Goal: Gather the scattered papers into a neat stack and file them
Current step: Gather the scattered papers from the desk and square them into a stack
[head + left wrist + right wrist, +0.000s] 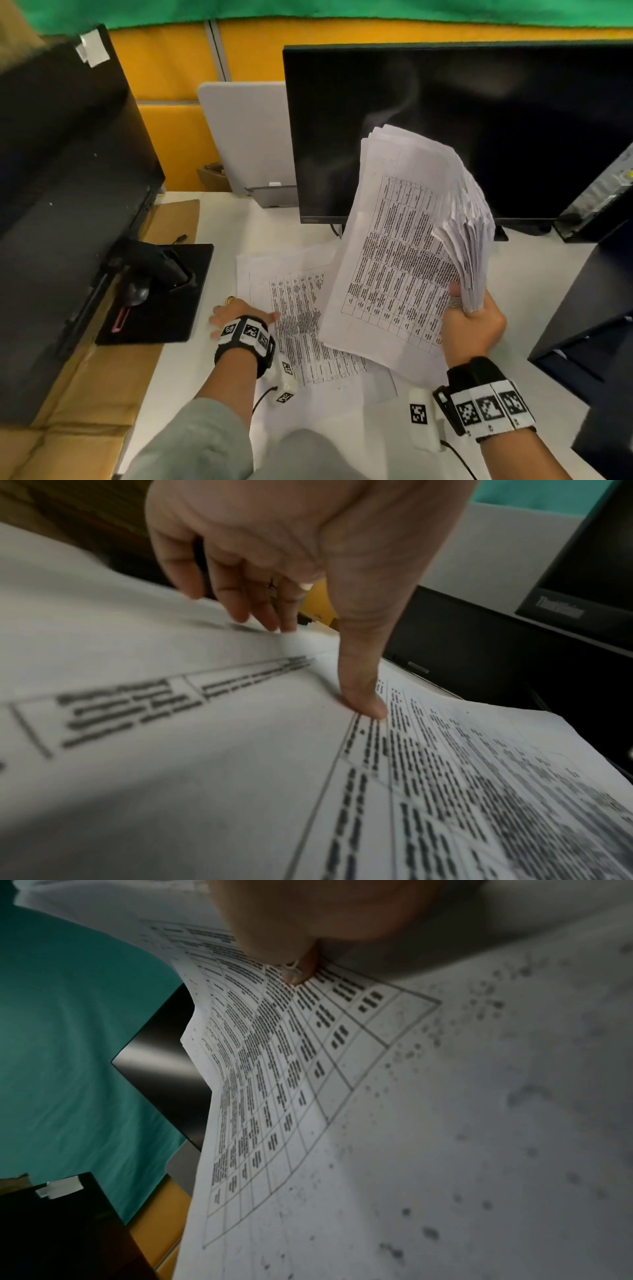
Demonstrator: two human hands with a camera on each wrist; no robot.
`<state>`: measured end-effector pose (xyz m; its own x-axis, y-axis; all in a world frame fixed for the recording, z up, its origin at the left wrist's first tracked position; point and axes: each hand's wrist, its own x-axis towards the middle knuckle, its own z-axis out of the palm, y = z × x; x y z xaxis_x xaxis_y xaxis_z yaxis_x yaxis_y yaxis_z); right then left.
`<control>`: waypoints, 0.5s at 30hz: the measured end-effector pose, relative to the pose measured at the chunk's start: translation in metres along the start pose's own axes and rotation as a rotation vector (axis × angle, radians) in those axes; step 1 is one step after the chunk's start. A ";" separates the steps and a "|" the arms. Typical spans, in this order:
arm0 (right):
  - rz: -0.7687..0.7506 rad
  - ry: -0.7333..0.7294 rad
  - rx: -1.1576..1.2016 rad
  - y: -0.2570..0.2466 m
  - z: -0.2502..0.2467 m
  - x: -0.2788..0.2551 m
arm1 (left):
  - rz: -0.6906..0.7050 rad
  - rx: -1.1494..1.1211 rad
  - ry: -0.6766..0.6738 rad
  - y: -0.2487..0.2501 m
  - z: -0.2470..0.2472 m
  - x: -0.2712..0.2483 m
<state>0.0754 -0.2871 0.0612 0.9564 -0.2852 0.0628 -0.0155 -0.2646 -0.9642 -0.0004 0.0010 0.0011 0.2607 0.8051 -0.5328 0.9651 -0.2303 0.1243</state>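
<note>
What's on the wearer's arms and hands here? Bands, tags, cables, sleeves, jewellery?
Both wrists carry black straps with white blocks printed with black square fiducial markers, plus a white camera module trailing a thin black cable. The left hand shows a gold ring; the right hand shows none. A grey-green sleeve covers the left arm; the right forearm is bare.

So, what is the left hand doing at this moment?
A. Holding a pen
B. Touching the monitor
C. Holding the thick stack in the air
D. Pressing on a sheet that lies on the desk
D: the left hand lies with its thumb pressed on a sheet flat on the desk, while the right hand holds the stack.
</note>
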 end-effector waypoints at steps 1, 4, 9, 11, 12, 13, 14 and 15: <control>0.012 -0.001 0.013 0.002 0.000 -0.001 | -0.015 0.045 0.016 -0.002 -0.002 -0.001; 0.034 -0.005 0.045 0.007 -0.001 -0.003 | 0.020 0.105 0.038 0.002 -0.007 -0.008; 0.043 -0.044 0.089 0.014 -0.003 -0.003 | 0.110 -0.210 0.039 0.005 -0.005 -0.012; 0.060 -0.060 0.119 0.013 -0.005 -0.002 | 0.173 -0.323 0.050 0.003 -0.003 -0.016; 0.075 -0.078 0.139 0.012 -0.005 -0.001 | 0.184 -0.375 0.047 0.001 -0.005 -0.019; 0.092 -0.108 0.167 0.010 -0.005 -0.001 | 0.192 -0.413 0.043 -0.002 -0.006 -0.022; 0.114 -0.149 0.202 0.008 -0.004 0.000 | 0.191 -0.428 0.031 -0.006 -0.009 -0.026; 0.141 -0.197 0.233 0.006 -0.004 0.001 | 0.197 -0.442 0.015 -0.009 -0.014 -0.029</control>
<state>0.0754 -0.2926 0.0563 0.9880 -0.1141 -0.1042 -0.1062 -0.0114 -0.9943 -0.0169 -0.0127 0.0273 0.4370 0.7781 -0.4512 0.8134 -0.1276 0.5676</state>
